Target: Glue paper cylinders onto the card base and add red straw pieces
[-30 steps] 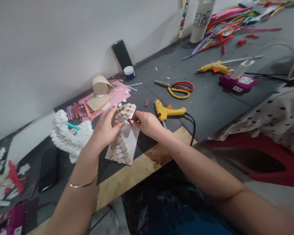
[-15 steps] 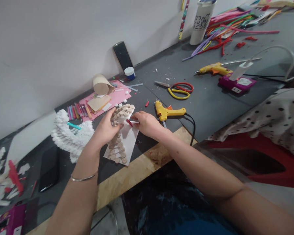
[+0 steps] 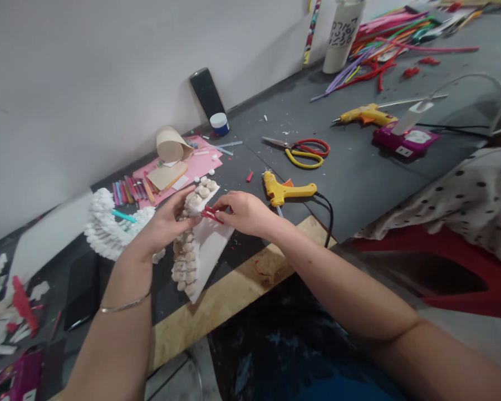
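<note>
My left hand grips a white card and tilts it up off the dark tabletop. Rows of small beige cork-like discs are stuck along the card, and some are hidden behind my fingers. My right hand pinches a small red strip against the card's upper end, just beside my left fingers. A yellow hot glue gun lies on the table close to the right of my right hand, with its black cord trailing toward the plywood edge.
Red-and-yellow-handled scissors, a second glue gun and a pile of coloured pipe cleaners lie further back. Pink paper and a white fluffy strip sit left. A plywood table edge runs in front of me.
My left hand has lifted and tilted the card, swinging its lower end. The red strip has moved from lying near the card to being pressed against its upper end.
</note>
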Demonstrator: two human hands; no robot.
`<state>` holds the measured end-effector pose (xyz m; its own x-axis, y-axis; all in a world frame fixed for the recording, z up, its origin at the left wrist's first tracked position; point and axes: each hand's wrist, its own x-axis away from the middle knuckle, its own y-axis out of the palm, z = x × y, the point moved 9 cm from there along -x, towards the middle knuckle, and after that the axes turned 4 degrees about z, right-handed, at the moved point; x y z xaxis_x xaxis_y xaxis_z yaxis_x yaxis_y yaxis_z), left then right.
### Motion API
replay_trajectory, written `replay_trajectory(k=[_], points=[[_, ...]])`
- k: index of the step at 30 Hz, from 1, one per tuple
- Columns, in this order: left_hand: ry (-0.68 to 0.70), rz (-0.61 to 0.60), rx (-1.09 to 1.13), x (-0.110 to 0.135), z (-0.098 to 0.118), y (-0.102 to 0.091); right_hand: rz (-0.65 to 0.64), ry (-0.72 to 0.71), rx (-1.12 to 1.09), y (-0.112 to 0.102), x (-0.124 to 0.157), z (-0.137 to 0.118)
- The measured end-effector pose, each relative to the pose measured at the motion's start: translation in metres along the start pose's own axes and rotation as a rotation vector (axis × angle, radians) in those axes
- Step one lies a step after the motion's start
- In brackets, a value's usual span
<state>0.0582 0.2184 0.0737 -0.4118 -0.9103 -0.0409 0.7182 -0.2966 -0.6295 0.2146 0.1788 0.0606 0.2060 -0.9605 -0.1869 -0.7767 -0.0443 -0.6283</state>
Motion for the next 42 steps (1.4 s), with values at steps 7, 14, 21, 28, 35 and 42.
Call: replay_trajectory(k=[7,14,21,28,35,42], points=[[-0.083,-0.148,0.179,0.007,0.003,0.007,-0.075,0.021,-0.053,-0.004,0.006,-0.010],[-0.115,-0.088,0.235,0.008,0.000,0.000,-0.039,0.026,-0.115,-0.014,0.010,-0.019],[-0.104,-0.098,0.284,0.008,0.004,-0.002,-0.051,0.050,-0.076,-0.022,0.012,-0.026],[-0.096,-0.121,0.323,0.009,0.011,0.000,-0.035,0.048,-0.022,-0.026,0.014,-0.029],[-0.073,-0.160,0.231,0.009,0.019,0.002,-0.059,0.018,-0.066,-0.024,0.015,-0.025],[-0.053,-0.208,0.090,0.012,0.016,0.009,-0.154,-0.024,-0.108,-0.011,0.015,-0.016]])
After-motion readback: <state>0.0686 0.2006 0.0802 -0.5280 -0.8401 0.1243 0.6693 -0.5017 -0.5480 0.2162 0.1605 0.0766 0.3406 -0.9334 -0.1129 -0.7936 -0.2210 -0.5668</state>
